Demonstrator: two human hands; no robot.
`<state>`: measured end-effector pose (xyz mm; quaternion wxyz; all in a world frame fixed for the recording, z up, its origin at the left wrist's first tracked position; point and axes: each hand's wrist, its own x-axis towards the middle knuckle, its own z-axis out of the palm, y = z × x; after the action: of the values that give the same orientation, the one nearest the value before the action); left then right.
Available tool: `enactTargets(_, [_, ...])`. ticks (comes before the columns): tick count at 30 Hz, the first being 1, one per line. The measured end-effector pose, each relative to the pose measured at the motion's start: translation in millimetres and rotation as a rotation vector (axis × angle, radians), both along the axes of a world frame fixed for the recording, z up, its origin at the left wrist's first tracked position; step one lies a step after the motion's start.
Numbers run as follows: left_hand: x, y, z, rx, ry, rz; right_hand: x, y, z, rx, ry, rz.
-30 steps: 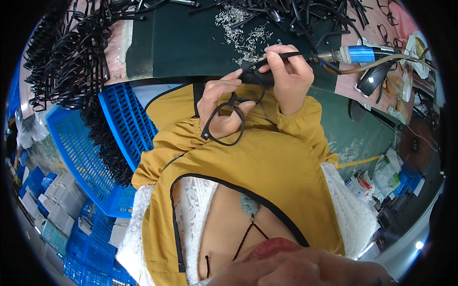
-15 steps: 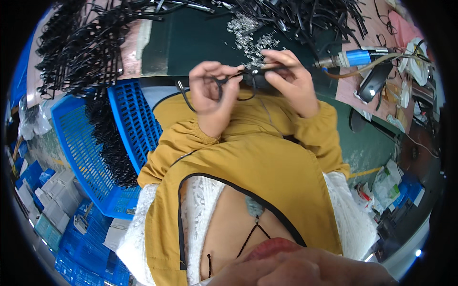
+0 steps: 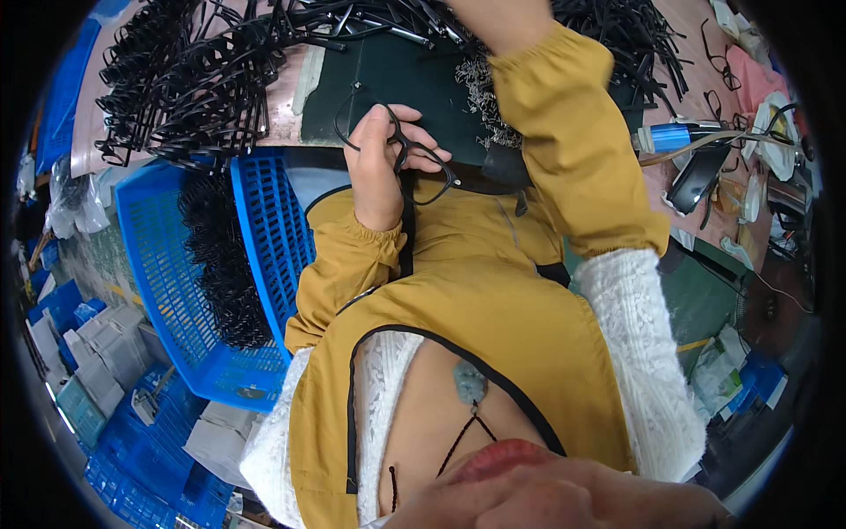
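My left hand (image 3: 377, 181) is closed round a black eyeglass frame (image 3: 402, 148) at the near edge of the bench. The frame's two rims stick out on either side of the fingers. My right hand (image 3: 508, 19) is stretched far forward at the top edge of the view, over the pile of loose black eyeglass temples (image 3: 401, 22). Its fingers are cut off by the edge, so what they touch is hidden. Small metal screws or hinge parts (image 3: 487, 99) lie heaped beside my right sleeve on the dark green mat (image 3: 352, 70).
Stacked black eyeglass frames (image 3: 189, 84) cover the bench's left. Below stands a blue plastic basket (image 3: 159, 291) containing more black frames (image 3: 225, 273). To the right lie a blue-handled powered screwdriver (image 3: 667, 137) with its cable, a dark phone-like slab (image 3: 696, 176) and plastic bags.
My hands have come apart. The right has left the frame and swung forward to the temple pile; the left still holds the frame, now turned with its rims in sight.
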<state>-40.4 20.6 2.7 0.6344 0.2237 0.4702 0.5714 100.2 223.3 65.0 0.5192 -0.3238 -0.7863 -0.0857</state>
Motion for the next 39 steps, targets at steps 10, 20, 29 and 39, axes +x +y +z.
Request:
enactTargets(10, [27, 0, -2, -0.023, -0.031, -0.177, 45, -83, 31, -0.711, 0.758, 0.109])
enactTargets(20, [22, -14, 9, -0.315, -0.151, -0.537, 102, -192, -46, -0.532, 0.583, -0.015])
enactTargets(29, [50, -17, -6, -0.348, -0.206, -0.819, 112, -207, -82, -1.050, 0.645, 0.198])
enactTargets(39, [61, -13, 9, -0.377, -0.129, -0.797, 116, -185, -76, -0.792, 0.136, 0.207])
